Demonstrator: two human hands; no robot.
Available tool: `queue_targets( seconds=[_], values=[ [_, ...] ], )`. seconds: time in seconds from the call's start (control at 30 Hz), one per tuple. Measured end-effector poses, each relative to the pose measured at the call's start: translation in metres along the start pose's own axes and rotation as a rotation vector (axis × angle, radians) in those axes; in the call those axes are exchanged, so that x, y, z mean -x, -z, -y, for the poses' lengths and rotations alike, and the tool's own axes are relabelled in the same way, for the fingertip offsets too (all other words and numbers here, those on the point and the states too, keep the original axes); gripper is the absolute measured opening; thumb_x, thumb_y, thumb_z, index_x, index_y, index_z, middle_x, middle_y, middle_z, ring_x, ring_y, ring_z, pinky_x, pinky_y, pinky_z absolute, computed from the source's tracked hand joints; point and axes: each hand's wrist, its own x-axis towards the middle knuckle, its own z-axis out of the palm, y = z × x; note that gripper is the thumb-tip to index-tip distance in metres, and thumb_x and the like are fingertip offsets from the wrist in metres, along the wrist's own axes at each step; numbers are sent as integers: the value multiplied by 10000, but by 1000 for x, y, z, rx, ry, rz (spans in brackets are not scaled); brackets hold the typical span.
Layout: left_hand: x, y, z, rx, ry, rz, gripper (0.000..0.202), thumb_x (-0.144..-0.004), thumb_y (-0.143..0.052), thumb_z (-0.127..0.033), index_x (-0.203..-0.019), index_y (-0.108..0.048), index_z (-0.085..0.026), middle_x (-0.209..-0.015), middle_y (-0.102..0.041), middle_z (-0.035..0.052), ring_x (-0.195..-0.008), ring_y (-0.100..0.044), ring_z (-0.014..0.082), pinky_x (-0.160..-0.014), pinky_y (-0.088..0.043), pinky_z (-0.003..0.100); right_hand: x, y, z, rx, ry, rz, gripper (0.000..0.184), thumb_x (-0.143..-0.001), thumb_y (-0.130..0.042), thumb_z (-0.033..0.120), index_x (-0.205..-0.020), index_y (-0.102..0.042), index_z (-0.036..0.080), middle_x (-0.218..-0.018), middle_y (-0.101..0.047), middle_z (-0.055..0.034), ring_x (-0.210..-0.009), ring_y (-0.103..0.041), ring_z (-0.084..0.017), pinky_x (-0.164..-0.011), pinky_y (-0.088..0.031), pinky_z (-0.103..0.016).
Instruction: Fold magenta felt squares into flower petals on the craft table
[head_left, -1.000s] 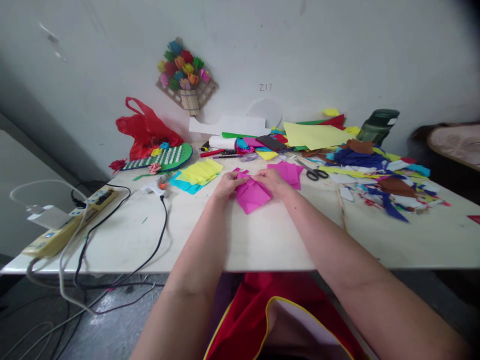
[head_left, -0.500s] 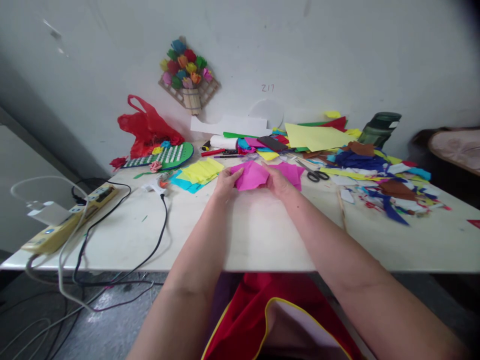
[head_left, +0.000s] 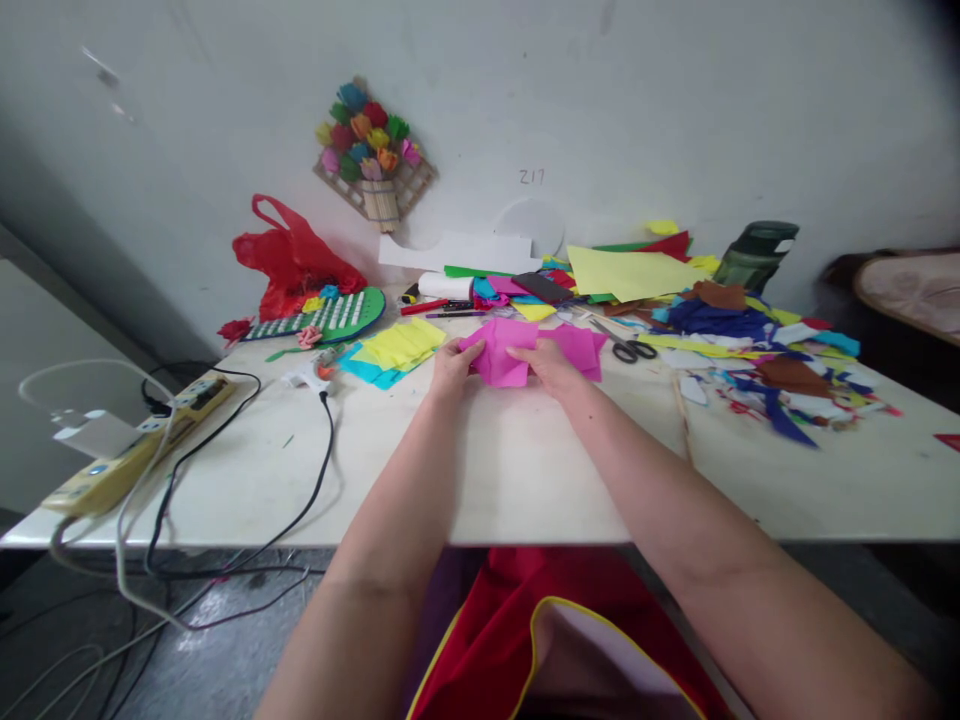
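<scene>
A creased piece of bright pink paper [head_left: 501, 352] is held between my two hands, just above the white table. My left hand [head_left: 452, 367] pinches its left edge, thumb on top. On its right side my right hand [head_left: 550, 364] grips it, the thumb lying over the front face and the other fingers behind, out of sight. More pink paper [head_left: 586, 350] lies on the table just beyond my right hand. Left of my left hand are yellow paper pieces [head_left: 401, 343] on top of blue paper pieces [head_left: 369, 368].
Black-handled scissors [head_left: 634, 350] lie right of the pink paper. Coloured scraps [head_left: 795, 385] cover the table's right side, near a green bottle [head_left: 757, 255]. At left are a glue gun [head_left: 309, 376], its black cord, a power strip [head_left: 142, 450] and a red plastic bag [head_left: 292, 255].
My right thumb has moved left onto the front of the pink paper, which now lies flatter and more spread toward me. My left hand keeps its grip at the left edge.
</scene>
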Motion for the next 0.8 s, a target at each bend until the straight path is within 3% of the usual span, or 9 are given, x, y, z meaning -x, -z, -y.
queue_targets(
  seconds=[0.3, 0.5, 0.6, 0.8],
  values=[
    [5, 9, -10, -135, 114, 184, 316, -528, -766, -336, -679, -575, -134, -562, -572, -12, -483, -519, 93, -478, -410, 212, -7, 9, -2, 148, 80, -50, 243, -544, -746, 302, -715, -632, 173, -675, -652, -10, -656, -588, -155, -643, -472, -300],
    [6, 13, -10, -154, 116, 303, 368, -568, -759, -359, -816, -632, -120, -660, -638, 23, -565, -567, 112, -534, -435, 215, -2, 10, 4, 275, 63, 40, 207, -552, -746, 272, -676, -627, 157, -617, -614, 11, -587, -528, -122, -593, -439, -269],
    [5, 15, -8, -254, 68, 299, 372, -624, -715, -438, -791, -620, -119, -623, -618, 19, -510, -543, 99, -480, -405, 201, 4, 7, 9, 307, 59, 93, 191, -562, -740, 267, -662, -626, 151, -596, -603, 14, -566, -513, -115, -567, -426, -256],
    [9, 10, -12, -478, -1, 221, 395, -718, -581, -554, -741, -564, -160, -420, -464, -44, -296, -363, 67, -318, -235, 192, 6, 3, 11, 288, 85, 85, 210, -594, -721, 303, -716, -653, 146, -585, -591, 27, -536, -488, -103, -549, -409, -243]
  ],
)
